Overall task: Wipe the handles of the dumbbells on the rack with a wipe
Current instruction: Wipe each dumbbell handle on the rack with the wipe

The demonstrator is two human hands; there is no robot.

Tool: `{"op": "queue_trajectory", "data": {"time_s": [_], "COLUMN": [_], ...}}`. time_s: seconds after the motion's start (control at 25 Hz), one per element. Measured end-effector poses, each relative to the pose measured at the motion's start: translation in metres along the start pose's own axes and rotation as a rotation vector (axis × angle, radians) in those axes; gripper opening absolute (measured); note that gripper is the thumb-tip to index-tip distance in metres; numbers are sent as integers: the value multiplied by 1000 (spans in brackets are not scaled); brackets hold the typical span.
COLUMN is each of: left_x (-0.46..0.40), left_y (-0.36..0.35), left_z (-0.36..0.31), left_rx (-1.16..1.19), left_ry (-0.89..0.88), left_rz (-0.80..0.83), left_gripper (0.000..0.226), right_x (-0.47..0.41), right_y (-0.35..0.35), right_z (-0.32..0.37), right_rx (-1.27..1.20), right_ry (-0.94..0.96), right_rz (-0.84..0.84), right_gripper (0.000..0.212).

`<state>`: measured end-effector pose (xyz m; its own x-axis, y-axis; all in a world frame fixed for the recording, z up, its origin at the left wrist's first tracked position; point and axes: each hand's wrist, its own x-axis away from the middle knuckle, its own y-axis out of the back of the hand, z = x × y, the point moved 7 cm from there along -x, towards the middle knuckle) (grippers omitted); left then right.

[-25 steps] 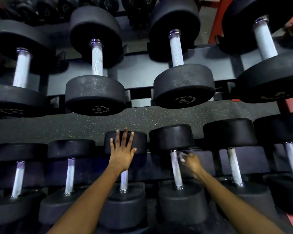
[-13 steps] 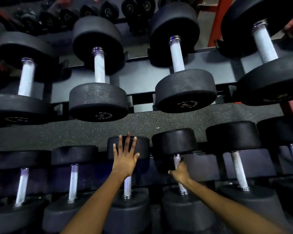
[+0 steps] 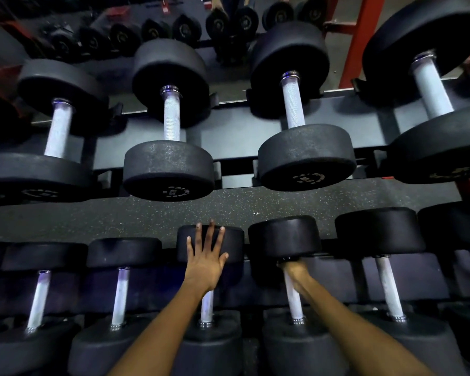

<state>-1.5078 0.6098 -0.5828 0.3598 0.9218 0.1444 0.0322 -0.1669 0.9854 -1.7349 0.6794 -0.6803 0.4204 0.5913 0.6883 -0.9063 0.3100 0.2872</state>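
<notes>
Dumbbell handle point(image 3: 293, 299) (knurled steel) gripped by right hand point(image 3: 293, 272); left hand point(image 3: 205, 263) flat.

Left hand point(image 3: 205, 263) flat, fingers straight and spread, forearm extended forward. Right hand point(image 3: 293, 271) curled in a grip, knuckles up, forearm reaching forward alongside.

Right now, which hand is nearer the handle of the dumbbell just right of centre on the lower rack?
Right. The right hand grips that handle at its far end; the left hand lies flat on the neighbouring dumbbell's far head.
</notes>
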Motion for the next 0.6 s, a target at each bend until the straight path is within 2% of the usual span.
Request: {"op": "queue_trajectory", "data": {"time_s": [0.04, 0.08, 0.16, 0.2, 0.24, 0.36, 0.4, 0.48, 0.52, 0.6], "left_x": [0, 1, 2, 2, 3, 3, 2, 2, 3, 4], "left_y": [0, 0, -2, -6, -9, -9, -8, -9, -8, -4], "left_z": [-1, -1, 1, 3, 4, -1, -2, -1, -2, -2], "left_rx": [-9, -17, -43, -52, -55, -87, -80, -66, -62, -27], "left_ry": [-3, -6, -5, 6, 16, 9, 11, 29, 24, 13], "left_rz": [6, 19, 41, 65, 89, 112, 126, 195, 200, 177], "left_gripper": [78, 77, 72, 70, 69, 66, 65, 65, 64, 62], "right_x": [-5, 0, 11, 24, 31, 16, 4, -7, -4, 6], "right_y": [5, 15, 32, 30, 17, -8, -10, -15, -16, -16], "right_z": [-3, -4, -16, -15, -12, -11, -8, -8, -6, -6], "right_rx": [-73, -125, -206, -224, -202, -37, 26, 44, 15, 27], "right_ry": [-12, -26, -14, -12, -21, 7, 17, 23, 16, -41], "right_rz": [24, -26, -317, -392, -395, -261, -209, -133, -169, -295], "right_gripper": [20, 21, 12, 17, 23, 60, 56, 25, 26, 58]}}
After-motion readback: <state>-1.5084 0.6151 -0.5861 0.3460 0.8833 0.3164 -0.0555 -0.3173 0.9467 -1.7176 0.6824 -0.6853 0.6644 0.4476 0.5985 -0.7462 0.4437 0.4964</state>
